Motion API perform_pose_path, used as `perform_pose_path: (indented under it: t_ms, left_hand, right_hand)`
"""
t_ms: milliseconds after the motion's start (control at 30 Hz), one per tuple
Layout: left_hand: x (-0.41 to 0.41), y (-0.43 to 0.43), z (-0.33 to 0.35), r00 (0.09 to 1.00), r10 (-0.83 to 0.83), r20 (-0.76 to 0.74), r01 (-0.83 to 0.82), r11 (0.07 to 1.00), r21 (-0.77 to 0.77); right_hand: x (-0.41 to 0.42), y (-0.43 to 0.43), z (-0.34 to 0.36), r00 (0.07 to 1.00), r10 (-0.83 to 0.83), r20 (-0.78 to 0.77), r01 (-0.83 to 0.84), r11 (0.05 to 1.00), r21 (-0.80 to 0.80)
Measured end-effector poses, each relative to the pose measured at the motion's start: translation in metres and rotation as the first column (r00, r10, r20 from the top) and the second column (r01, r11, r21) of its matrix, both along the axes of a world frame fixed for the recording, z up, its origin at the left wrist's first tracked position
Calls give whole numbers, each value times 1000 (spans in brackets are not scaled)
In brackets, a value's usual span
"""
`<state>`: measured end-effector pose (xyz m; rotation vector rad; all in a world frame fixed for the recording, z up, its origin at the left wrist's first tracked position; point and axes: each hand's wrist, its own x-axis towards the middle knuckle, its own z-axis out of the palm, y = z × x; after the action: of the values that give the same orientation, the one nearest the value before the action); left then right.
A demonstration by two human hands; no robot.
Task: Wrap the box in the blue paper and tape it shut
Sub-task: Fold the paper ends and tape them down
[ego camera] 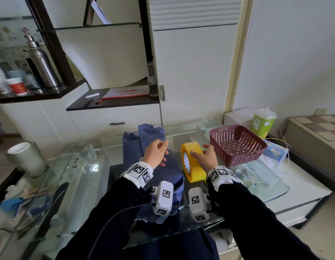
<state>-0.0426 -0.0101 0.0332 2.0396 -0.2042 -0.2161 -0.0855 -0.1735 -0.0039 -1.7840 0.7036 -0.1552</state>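
Around the yellow tape roll, which stands on edge, the right hand curls its thumb over the front and its fingers behind. Just beside it the left hand hovers low over the box loosely covered in blue paper at the middle of the glass table. Its thumb and forefinger are pinched together, though I cannot tell whether they hold anything. A purple basket sits just right of the roll.
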Motion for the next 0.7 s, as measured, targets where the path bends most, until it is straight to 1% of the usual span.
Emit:
perform_pose_path:
  t_ms: [133, 233, 300, 400, 700]
  left_hand:
    - [-8, 7, 0, 1000, 7, 16, -7, 1000, 5]
    - [-16, 11, 1, 1000, 4, 19, -4, 1000, 2]
    - [-21, 12, 1, 1000, 5, 16, -5, 1000, -4]
    - [-26, 12, 2, 1000, 0, 20, 1, 1000, -12]
    - [-41, 6, -10, 1000, -16, -14, 16, 1000, 0]
  right_hand:
    - [-8, 6, 2, 998, 43, -48, -48, 992, -113]
    - [-14, 10, 0, 985, 99, -144, -117, 985, -125]
    - [-17, 11, -1, 977, 116, -177, -143, 978, -152]
    - [-17, 12, 2, 981, 111, -162, -142, 971, -195]
    - [-19, 17, -2, 981, 107, -161, -139, 970, -201]
